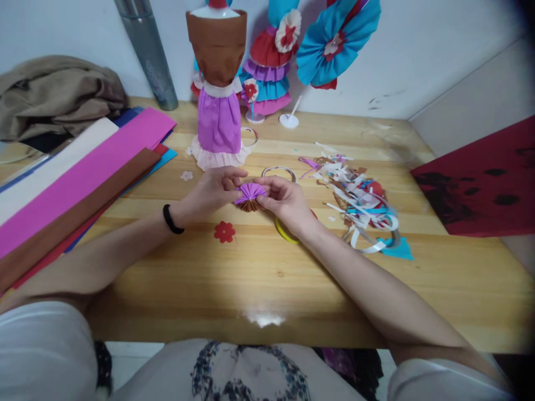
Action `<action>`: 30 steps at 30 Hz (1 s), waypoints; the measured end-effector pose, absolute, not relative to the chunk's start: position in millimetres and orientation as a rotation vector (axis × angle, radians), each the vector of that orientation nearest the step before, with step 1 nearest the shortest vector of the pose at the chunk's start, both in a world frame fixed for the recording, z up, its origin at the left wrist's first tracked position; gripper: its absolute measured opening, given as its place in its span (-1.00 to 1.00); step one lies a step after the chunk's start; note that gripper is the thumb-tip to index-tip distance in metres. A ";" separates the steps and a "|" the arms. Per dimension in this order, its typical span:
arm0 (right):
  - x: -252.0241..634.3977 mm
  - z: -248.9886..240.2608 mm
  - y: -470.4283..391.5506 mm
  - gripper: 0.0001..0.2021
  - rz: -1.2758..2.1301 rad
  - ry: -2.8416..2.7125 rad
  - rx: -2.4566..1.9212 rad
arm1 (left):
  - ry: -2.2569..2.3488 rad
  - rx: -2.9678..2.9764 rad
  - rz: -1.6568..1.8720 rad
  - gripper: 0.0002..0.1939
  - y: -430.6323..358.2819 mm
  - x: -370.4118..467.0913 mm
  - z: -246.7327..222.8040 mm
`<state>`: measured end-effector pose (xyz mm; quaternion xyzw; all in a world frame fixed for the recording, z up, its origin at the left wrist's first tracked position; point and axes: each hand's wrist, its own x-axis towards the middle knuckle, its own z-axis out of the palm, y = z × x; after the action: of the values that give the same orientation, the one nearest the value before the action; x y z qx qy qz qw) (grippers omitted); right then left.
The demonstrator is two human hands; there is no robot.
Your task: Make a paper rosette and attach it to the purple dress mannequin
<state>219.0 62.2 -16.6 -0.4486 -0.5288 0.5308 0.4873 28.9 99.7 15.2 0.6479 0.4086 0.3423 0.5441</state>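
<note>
Between my two hands is a small pleated paper rosette [251, 192], its upper half purple and its lower half brown. My left hand [213, 192] pinches its left edge, and my right hand [284, 200] grips the right edge between thumb and fingers. Just below lies a red paper flower [224, 231] on the wooden table [188, 289]. A pale pink paper flower [186, 175] rests left of my left hand. Partly hidden by my right hand and wrist are a silvery tape roll [279, 169] and a yellow ring [285, 231].
Behind my hands stands a paper doll dress [219, 122] in purple, white and brown. Other paper dresses [267, 83] and a blue paper fan [334, 47] are near the wall. Folded paper sheets [92, 178], cloth [62, 89] and a bottle [150, 55] occupy the left; paper scraps [351, 189] lie right.
</note>
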 end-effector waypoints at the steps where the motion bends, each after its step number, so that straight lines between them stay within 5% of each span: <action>1: 218.5 -14.2 61.6 -0.68 1.296 -1.250 -1.078 | 0.978 1.497 0.828 -0.58 98.3 28.7 17.4; 30: 213.0 5.5 55.0 -0.81 1.106 -1.231 -1.054 | 0.897 1.288 0.590 -0.86 79.0 42.7 22.0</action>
<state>213.0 55.0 5.5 -0.4466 -0.5213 0.4685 0.5561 42.7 79.0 22.0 0.5712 0.3978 0.2617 0.6686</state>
